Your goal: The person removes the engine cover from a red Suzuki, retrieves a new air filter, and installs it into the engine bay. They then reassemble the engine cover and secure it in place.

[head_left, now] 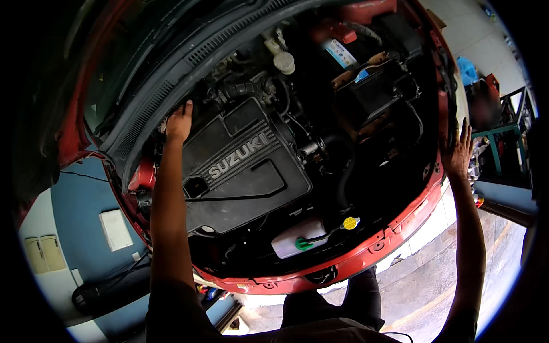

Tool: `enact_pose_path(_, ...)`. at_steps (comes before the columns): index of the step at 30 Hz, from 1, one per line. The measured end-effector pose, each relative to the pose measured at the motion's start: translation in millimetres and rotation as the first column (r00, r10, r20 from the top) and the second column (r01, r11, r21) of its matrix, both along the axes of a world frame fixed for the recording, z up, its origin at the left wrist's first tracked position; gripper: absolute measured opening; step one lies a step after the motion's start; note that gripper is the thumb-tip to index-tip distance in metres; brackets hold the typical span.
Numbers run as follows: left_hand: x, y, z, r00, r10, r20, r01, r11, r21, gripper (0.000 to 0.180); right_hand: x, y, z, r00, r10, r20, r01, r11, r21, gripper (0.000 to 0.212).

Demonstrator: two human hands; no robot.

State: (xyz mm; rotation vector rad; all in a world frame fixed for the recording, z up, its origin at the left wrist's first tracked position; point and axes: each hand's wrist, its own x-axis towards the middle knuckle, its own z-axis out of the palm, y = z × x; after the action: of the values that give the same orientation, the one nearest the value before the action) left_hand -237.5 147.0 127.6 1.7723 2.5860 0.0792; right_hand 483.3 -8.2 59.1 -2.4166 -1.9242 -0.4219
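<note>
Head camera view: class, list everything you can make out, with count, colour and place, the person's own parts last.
Car body: one, red, around the engine bay
Vent panel: one, dark grey, upper left
Engine cover: one, black, centre
Round cap: one, off-white, upper centre
Tank: one, whitish, lower centre
Green cap: one, green, on tank
Yellow cap: one, yellow, right of tank
Stand: one, teal, far right
Small bay parts: uncountable, mostly dark
Legs: two, dark-clothed, bottom
Left hand: one, bare, beside engine cover
Right hand: one, bare, at bay's right edge

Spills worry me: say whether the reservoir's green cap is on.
On: the green cap sits on the pale reservoir; tightness cannot be told.
</note>
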Motion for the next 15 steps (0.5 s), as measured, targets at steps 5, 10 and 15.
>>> enact_pose_path(5,4,-8,-1,0.991,0.110,0.079,-0.110,0.994,-0.007,0.081,18,-1,-50,0.973,0.149,-0.175,-0.136,0.987,0.081,0.068)
enact_pose_path(10,14,-1,-21,0.985,-0.061,0.163,0.033,0.985,0.172,0.059,28,0,-50,0.935,0.161,-0.317,-0.132,0.985,0.113,0.064)
enact_pose_path(15,14,0,-17,0.987,-0.139,0.086,0.125,0.980,0.155,0.046,30,3,-49,0.873,0.216,-0.437,-0.161,0.974,0.160,0.053)
